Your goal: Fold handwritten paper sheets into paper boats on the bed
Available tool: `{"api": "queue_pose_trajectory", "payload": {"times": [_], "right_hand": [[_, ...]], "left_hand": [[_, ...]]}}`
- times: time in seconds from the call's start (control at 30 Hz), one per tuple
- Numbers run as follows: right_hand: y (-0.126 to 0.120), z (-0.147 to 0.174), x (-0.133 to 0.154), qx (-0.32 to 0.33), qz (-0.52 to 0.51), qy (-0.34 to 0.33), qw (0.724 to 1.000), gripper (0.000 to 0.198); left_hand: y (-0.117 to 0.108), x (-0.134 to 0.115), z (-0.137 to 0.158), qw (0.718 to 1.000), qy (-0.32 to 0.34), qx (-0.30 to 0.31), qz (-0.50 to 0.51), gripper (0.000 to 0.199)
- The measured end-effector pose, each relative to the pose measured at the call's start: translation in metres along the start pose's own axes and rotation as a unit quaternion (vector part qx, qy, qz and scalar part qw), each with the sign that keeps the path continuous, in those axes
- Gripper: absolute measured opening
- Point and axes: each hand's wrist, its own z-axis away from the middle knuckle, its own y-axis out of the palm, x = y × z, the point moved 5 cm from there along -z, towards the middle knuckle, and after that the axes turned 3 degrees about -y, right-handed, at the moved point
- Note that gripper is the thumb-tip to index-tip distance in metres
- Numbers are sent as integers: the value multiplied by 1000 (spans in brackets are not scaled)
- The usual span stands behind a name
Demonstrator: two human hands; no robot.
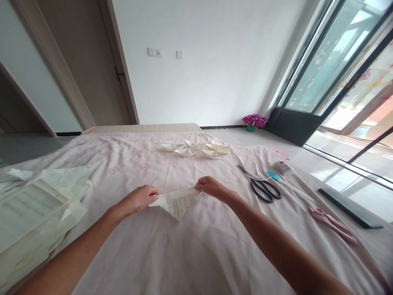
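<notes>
Between my hands is a folded sheet of paper with handwriting on it, its long folded edge on the far side and a point towards me. My left hand pinches its left corner. At the opposite corner, the fingers of my right hand are closed on the paper. Several folded paper boats stand grouped on the pink flowered cloth beyond my hands. A loose pile of written paper sheets lies to the left.
On the right lie black-handled scissors, a turquoise item, a small white box, a pink cloth strip and a long dark flat case. Purple flowers in a green pot stand on the floor by the glass door.
</notes>
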Motion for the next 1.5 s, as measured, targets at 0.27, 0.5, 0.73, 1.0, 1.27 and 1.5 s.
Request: {"api": "queue_pose_trajectory", "payload": {"times": [0.27, 0.5, 0.73, 1.0, 1.27, 1.5], "right_hand": [[20, -20, -19, -21, 24, 12, 999, 17], [19, -5, -29, -38, -30, -48, 998, 28], [20, 1, -26, -92, 9, -67, 993, 29], [21, -1, -27, -111, 21, -48, 992, 24], [20, 2, -26, -102, 27, -38, 994, 27], [23, 1, -27, -110, 30, -32, 993, 25]], "left_hand": [[58, -40, 0, 931, 236, -195, -198, 40], [87, -37, -14, 916, 240, -231, -222, 43], [83, -49, -12, 901, 237, -251, -264, 44], [79, -53, -19, 920, 185, -278, -203, 23], [75, -51, -21, 930, 116, -291, -192, 25], [76, -51, -22, 925, 98, -304, -207, 24]]}}
